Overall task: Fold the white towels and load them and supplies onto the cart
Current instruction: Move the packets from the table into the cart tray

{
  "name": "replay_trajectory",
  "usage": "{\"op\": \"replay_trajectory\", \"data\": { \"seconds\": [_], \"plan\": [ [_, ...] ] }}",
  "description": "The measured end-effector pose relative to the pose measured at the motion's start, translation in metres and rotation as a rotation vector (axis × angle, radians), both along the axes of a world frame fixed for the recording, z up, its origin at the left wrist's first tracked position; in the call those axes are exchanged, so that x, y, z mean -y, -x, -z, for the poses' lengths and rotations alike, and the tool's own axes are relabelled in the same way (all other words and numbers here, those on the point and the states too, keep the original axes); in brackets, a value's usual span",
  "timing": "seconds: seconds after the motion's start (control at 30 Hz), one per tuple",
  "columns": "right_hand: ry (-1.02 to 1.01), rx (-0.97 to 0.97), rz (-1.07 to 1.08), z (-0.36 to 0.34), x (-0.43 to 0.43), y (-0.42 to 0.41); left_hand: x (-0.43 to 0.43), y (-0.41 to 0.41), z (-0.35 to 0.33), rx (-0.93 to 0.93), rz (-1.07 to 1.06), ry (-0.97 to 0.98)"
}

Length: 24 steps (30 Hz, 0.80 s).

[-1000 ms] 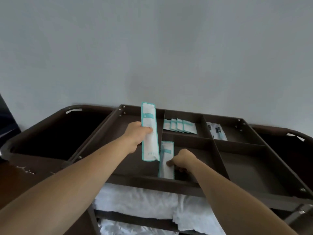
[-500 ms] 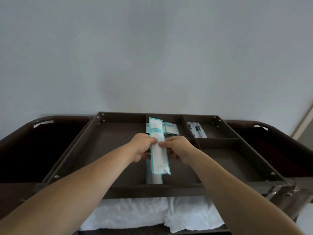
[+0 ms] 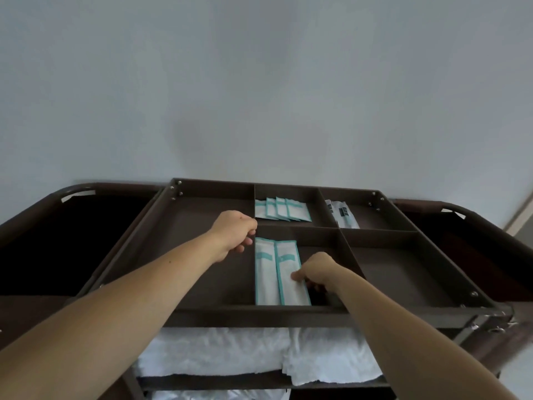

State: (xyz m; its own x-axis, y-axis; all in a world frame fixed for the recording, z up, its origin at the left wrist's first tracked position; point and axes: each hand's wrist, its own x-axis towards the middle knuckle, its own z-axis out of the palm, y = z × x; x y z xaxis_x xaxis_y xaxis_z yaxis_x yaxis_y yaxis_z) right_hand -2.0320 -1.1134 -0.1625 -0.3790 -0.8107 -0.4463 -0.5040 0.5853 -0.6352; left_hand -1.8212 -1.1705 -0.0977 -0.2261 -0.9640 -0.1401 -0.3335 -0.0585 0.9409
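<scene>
Behind the long packets (image 3: 268, 272), a divider (image 3: 302, 230) fences off small sachets (image 3: 288, 210).

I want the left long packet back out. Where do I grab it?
Probably its far end, pinched from above: the left long packet lies flat, tight against the divider on its left and the right long packet on its right.

A plain pale grey wall (image 3: 259, 82) fills the background, evenly lit.
</scene>
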Motion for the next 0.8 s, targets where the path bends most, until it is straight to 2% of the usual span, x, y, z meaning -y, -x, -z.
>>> {"op": "replay_trajectory", "data": {
  "seconds": [0.17, 0.3, 0.47, 0.6, 0.8],
  "plan": [
    [-0.029, -0.08, -0.047, 0.005, 0.008, 0.0, -0.002, -0.011, 0.005, 0.01, -0.036, -0.015],
    [-0.035, -0.232, -0.132, 0.005, 0.009, -0.003, -0.01, -0.016, 0.005, 0.032, -0.071, -0.007],
    [-0.028, -0.388, -0.227, -0.002, 0.004, -0.007, -0.027, -0.026, -0.003, 0.146, -0.092, 0.082],
    [0.142, -0.622, -0.348, -0.029, 0.007, -0.033, -0.04, -0.044, -0.004, 0.248, -0.123, 0.144],
    [0.308, -0.536, -0.606, -0.07, 0.01, -0.116, -0.06, -0.105, -0.009, 0.467, -0.188, 0.217]
  ]
}}
